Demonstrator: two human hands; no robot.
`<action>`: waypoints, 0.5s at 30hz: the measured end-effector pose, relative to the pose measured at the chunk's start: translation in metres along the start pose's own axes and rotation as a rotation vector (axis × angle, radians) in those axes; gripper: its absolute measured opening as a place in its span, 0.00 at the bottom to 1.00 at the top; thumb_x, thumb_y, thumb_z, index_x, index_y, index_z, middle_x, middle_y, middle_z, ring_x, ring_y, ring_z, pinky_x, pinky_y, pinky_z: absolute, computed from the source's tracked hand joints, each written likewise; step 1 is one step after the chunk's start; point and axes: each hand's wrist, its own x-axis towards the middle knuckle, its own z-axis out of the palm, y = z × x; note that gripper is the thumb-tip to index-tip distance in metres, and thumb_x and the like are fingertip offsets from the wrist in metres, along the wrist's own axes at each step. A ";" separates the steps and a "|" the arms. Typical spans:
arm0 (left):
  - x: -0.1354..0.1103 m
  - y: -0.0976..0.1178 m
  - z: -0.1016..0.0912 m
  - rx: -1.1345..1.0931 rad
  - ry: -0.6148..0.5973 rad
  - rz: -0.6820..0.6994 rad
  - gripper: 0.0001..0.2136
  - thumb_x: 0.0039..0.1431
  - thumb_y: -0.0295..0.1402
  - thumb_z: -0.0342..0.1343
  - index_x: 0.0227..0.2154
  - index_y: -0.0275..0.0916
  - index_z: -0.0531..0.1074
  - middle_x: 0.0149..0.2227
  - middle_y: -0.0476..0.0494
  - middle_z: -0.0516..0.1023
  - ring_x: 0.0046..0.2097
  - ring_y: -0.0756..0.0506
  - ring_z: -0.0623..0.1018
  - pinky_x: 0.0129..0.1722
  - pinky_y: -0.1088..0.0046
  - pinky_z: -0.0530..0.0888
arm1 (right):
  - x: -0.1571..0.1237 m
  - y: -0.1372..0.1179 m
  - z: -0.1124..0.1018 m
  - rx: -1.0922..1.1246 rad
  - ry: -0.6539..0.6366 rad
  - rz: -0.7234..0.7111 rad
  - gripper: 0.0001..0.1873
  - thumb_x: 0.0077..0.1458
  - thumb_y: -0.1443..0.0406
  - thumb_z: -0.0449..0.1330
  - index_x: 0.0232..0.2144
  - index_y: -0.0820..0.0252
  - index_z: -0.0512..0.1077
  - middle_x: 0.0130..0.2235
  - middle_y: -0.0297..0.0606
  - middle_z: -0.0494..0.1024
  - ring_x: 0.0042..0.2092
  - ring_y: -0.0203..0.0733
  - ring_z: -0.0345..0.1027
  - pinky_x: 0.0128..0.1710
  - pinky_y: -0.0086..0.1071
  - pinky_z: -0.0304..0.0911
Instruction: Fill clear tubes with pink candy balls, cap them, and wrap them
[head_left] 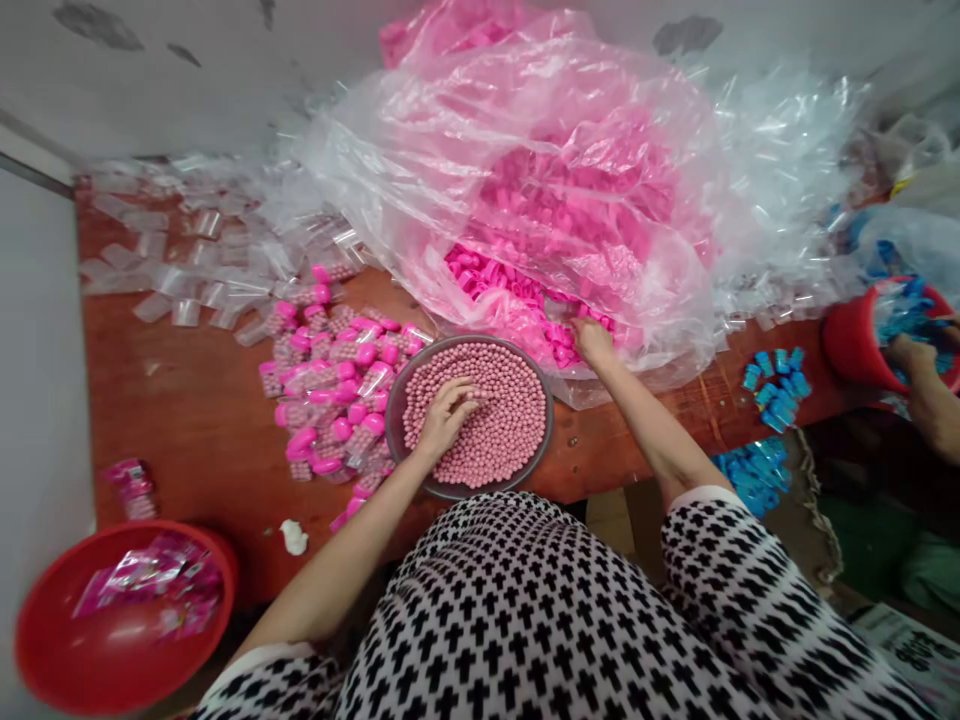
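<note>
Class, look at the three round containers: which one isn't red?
The grey bowl of pink beads, under the left hand. Its colour sets it apart: the basin at lower left and the bucket at far right are both red.

The left arm point(349, 560) comes up from the low left side and leans to the right. Its hand, the left hand point(447, 418), has its back up, and its fingers point(457, 386) are bent and point to the right. The right arm point(651, 425) comes from the low right side and leans to the left. The right hand point(593, 341) is farther from the body, with its fingers curled in and their tips hard to see. Both forearms are bare. The two hands are apart.
</note>
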 end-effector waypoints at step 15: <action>-0.009 0.043 0.012 -0.792 -0.080 -0.390 0.24 0.43 0.43 0.65 0.42 0.36 0.71 0.39 0.43 0.79 0.38 0.46 0.78 0.40 0.65 0.77 | -0.039 -0.004 -0.014 0.371 0.185 0.041 0.15 0.52 0.58 0.57 0.37 0.64 0.69 0.34 0.45 0.76 0.36 0.43 0.70 0.38 0.37 0.64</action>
